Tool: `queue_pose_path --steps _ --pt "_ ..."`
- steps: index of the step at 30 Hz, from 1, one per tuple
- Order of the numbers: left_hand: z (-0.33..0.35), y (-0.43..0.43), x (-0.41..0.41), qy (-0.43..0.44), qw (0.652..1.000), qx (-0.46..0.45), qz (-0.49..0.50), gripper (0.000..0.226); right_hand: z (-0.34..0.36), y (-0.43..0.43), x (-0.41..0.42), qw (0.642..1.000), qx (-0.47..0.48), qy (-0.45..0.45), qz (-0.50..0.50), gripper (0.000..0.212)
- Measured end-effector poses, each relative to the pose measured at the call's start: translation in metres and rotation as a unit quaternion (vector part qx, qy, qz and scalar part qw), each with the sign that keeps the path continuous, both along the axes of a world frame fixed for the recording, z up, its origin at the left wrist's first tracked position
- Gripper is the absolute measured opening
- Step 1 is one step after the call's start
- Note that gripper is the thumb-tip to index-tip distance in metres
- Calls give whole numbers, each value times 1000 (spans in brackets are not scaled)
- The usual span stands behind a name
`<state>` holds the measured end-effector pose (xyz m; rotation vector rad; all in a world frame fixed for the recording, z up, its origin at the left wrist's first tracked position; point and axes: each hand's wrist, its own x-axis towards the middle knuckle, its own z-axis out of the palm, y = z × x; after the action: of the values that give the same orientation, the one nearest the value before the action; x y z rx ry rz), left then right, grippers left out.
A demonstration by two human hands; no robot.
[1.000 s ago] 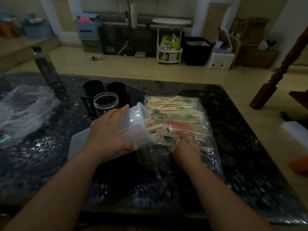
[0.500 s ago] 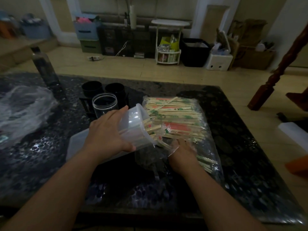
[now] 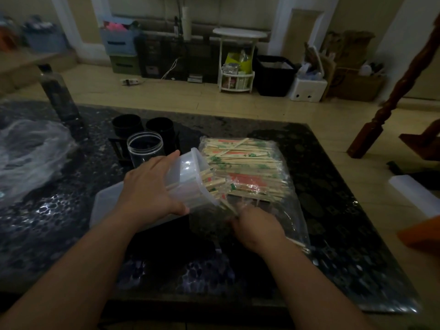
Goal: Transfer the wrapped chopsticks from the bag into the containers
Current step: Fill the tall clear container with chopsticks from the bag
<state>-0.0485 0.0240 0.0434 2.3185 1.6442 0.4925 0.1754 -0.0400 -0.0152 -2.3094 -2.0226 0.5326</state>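
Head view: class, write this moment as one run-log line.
left hand: holds tilted translucent plastic container, part-filled | right hand: at mouth of clear plastic bag, grips wrapped wooden chopsticks | step: loading

On the desk (image 3: pixel 333 186), the bag (image 3: pixel 295 222) lies right of centre with the wrapped chopsticks (image 3: pixel 247 167) stacked in its far half. Just left of it the container (image 3: pixel 190 177) is tilted, its mouth against the bag's left edge, with some chopsticks inside. The left hand (image 3: pixel 150 184) grips the container from the left. The right hand (image 3: pixel 254 225) is at the bag's near end, its fingers hidden. A flat tray (image 3: pixel 104 206) lies under the left hand. Behind the container stands a jar (image 3: pixel 145 148), and behind that two cups (image 3: pixel 127 125) stand side by side. A bottle (image 3: pixel 58 94) stands far left at the back, with crumpled plastic (image 3: pixel 31 153) before it.
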Motion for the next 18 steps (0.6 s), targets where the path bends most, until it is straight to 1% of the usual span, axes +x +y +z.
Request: queue_pose_path --steps 2,3,7,10,12,15,18 --pt "0 0 0 -2 1000 -4 0 128 10 -5 0 1000 9 -1 13 51" --pt "1 -1 1 -5 1000 -6 1 128 16 -7 0 1000 12 -12 20 52" --pt "0 0 -1 -11 1000 0 10 129 38 -13 3 997 -3 -46 68 46" --pt "0 0 -3 -17 1000 -4 14 131 55 -14 6 992 -15 -76 96 46" --pt "0 0 -4 -24 1000 -6 15 132 68 -15 8 989 -7 -96 114 39" --pt "0 0 -3 -32 999 -5 12 132 86 -18 9 988 48 -85 118 31" --pt "-2 0 -3 -23 1000 -5 10 131 98 -24 6 979 140 -88 115 28"
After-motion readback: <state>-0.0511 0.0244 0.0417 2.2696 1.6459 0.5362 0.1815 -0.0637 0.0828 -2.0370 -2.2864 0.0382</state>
